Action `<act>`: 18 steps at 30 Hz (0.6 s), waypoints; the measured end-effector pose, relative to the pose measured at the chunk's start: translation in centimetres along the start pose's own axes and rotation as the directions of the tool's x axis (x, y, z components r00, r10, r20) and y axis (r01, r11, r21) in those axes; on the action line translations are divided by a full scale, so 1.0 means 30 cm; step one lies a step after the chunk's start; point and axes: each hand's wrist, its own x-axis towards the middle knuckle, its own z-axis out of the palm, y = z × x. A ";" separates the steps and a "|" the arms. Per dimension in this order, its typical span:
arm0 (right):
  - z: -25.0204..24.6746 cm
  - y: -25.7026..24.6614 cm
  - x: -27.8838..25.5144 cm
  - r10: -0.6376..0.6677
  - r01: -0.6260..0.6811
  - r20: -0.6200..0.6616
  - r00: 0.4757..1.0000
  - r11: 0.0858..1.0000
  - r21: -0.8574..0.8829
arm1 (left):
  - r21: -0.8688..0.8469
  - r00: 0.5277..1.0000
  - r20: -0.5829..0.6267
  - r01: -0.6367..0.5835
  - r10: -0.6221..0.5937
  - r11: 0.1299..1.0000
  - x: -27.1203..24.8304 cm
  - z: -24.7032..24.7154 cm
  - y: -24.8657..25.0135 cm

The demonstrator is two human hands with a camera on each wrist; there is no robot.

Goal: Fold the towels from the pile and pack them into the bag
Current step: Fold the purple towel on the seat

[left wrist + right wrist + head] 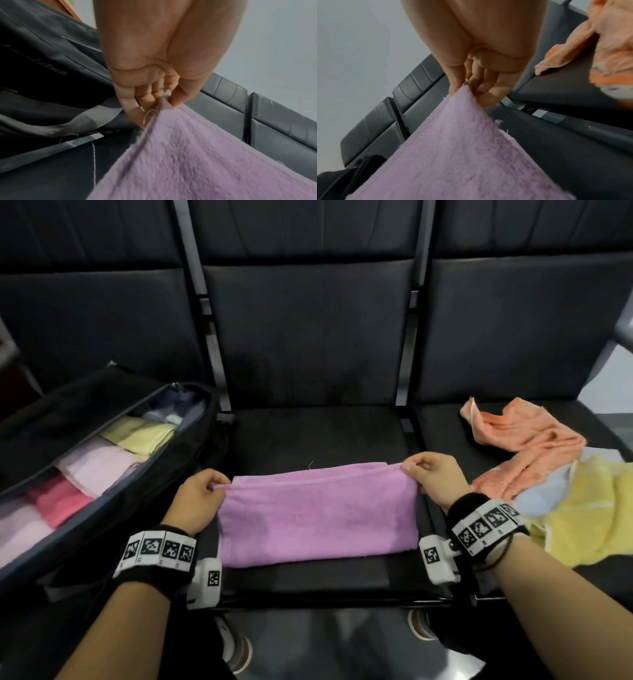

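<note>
Pinching the far corners of the lilac towel [317, 517] on the middle seat [318, 433], the left hand [198, 501] and right hand [435, 479] should carry that edge evenly, corners matched, with the bag [113, 501] left of it and the pile [548, 484] right.

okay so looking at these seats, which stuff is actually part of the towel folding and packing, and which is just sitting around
Part of the job:
purple towel, pinched by left hand and right hand
open bag holding folded towels
towel pile

Just there:
seats
shoes
</note>
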 end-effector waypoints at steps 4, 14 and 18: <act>0.047 0.023 0.099 0.016 -0.019 -0.039 0.999 0.997 -0.079 | 0.016 0.998 -0.052 0.020 -0.020 1.000 0.083 0.032 -0.027; 0.134 0.095 0.234 0.086 -0.101 -0.066 0.994 0.956 -0.276 | 0.083 0.991 -0.041 0.128 -0.125 0.988 0.223 0.127 -0.075; 0.140 0.110 0.225 0.091 -0.104 -0.050 0.995 0.905 -0.413 | 0.125 0.989 -0.046 0.143 -0.138 0.982 0.198 0.162 -0.079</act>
